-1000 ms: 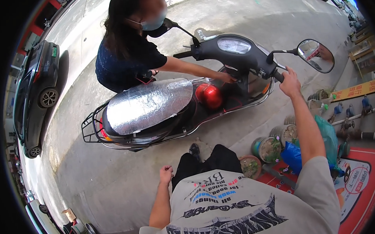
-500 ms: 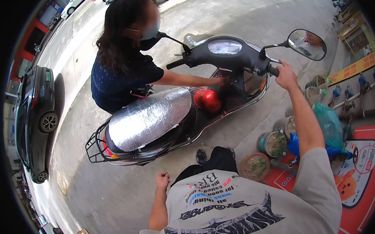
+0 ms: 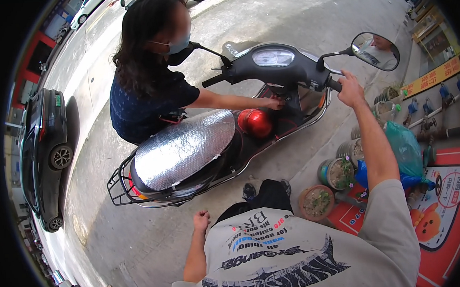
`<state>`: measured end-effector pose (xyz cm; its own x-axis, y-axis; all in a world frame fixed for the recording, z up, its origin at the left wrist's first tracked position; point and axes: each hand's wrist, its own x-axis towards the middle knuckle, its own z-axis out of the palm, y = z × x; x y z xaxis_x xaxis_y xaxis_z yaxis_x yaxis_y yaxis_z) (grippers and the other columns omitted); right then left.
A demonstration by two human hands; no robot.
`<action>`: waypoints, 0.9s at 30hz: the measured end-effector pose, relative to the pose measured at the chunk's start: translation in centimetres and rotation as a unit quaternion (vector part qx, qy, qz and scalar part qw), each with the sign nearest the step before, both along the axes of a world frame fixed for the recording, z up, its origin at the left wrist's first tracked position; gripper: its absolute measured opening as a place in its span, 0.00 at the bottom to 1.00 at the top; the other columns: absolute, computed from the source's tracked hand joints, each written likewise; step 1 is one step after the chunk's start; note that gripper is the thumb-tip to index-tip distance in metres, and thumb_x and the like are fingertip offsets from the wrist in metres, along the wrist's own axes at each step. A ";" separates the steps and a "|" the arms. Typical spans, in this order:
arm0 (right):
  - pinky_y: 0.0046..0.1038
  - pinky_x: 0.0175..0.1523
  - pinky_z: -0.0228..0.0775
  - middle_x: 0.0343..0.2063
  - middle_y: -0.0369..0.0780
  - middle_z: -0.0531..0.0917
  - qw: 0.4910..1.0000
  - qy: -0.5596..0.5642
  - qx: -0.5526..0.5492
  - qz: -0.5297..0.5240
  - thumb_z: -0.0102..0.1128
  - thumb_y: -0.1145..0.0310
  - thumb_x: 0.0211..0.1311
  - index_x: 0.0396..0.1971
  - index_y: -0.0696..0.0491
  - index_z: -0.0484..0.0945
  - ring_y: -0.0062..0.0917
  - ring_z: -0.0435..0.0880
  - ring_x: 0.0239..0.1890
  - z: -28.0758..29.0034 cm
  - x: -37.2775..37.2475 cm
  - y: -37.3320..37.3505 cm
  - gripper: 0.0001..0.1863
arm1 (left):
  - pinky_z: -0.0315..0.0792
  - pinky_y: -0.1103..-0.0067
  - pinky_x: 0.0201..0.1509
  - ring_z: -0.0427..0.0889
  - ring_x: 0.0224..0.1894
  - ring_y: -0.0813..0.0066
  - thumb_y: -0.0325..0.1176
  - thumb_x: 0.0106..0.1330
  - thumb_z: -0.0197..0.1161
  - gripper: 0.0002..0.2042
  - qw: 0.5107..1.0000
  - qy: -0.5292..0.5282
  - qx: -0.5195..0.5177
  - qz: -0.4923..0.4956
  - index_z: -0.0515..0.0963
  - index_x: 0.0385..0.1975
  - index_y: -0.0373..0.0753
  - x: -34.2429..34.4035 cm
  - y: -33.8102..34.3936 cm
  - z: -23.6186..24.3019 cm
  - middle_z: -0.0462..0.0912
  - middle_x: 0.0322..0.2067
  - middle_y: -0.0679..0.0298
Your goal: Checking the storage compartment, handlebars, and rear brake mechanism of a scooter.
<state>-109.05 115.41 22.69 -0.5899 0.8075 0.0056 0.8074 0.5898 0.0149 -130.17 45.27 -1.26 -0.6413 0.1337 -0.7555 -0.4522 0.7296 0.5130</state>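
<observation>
A black electric scooter (image 3: pixel 190 182) stands crosswise before me, its seat wrapped in a silver foil cover (image 3: pixel 186 148). At the end of its right handlebar grip (image 3: pixel 334 84), my right hand (image 3: pixel 351 89) is closed, fingers reaching the brake lever. My left hand (image 3: pixel 201 220) hangs by my side, curled into a loose fist, with nothing showing in it. A red helmet (image 3: pixel 255 123) rests on the footboard in front of the seat. Beyond the scooter, a masked person in a dark blue top (image 3: pixel 146 103) reaches a hand (image 3: pixel 275 102) to the panel below the handlebar.
Potted plants (image 3: pixel 316 202) line the ground at my right, beside a green plastic bag (image 3: pixel 402 145), pipes with blue valves (image 3: pixel 427 106) and a red poster board (image 3: pixel 457 236). A mirror (image 3: pixel 375 51) sticks out over the right grip. A dark car (image 3: pixel 46 156) is parked at far left.
The other person's hand has shifted slightly right at the panel, and their head has moved a little left. My right hand stays on the grip; my left still hangs curled.
</observation>
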 end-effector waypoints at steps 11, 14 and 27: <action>0.39 0.63 0.67 0.65 0.36 0.66 1.000 0.021 0.006 0.001 0.57 0.73 0.50 0.39 0.49 0.82 0.33 0.62 0.68 -0.4 0.2 0.2 0.14 | 0.76 0.79 0.28 0.79 0.29 0.75 0.28 0.62 0.59 0.09 1.000 -0.004 0.012 -0.011 0.76 0.41 0.34 0.3 -0.4 -0.1 0.80 0.30 0.62; 0.39 0.63 0.67 0.65 0.36 0.66 1.000 0.024 0.007 0.002 0.57 0.73 0.51 0.40 0.49 0.82 0.32 0.62 0.68 -0.4 0.2 0.1 0.15 | 0.76 0.79 0.28 0.79 0.28 0.76 0.28 0.62 0.60 0.08 1.000 -0.007 0.011 -0.014 0.76 0.39 0.34 0.3 -0.5 0.1 0.80 0.29 0.63; 0.37 0.65 0.66 0.66 0.36 0.66 1.000 0.001 -0.006 -0.015 0.57 0.72 0.52 0.42 0.48 0.82 0.31 0.61 0.69 0.6 0.0 -0.5 0.16 | 0.77 0.78 0.28 0.80 0.30 0.75 0.28 0.62 0.60 0.09 1.000 0.004 0.002 -0.005 0.77 0.41 0.34 0.7 -1.2 0.9 0.81 0.31 0.62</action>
